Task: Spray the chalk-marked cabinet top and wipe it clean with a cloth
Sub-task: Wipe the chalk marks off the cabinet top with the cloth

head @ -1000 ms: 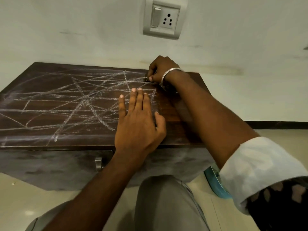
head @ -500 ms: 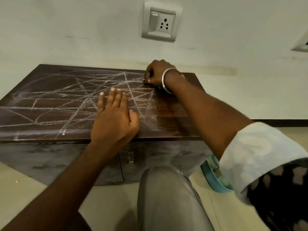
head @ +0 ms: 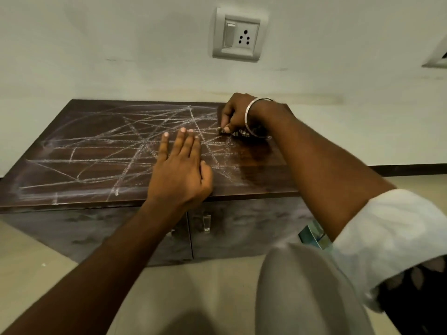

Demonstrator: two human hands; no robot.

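Both hands (head: 180, 170) on cabinet top (head: 79, 163)

The left hand (head: 180, 174), flat on the cabinet top (head: 84, 163), now lies back toward the right hand (head: 238, 114), which sits slightly nearer along the back edge, gripping something small.

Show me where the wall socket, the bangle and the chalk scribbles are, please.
Wall socket (head: 239, 35): head view, on the middle of its plate.
Bangle (head: 251, 110): head view, on the band at the right wrist.
Chalk scribbles (head: 135, 139): head view, on crossing lines on the cabinet top.
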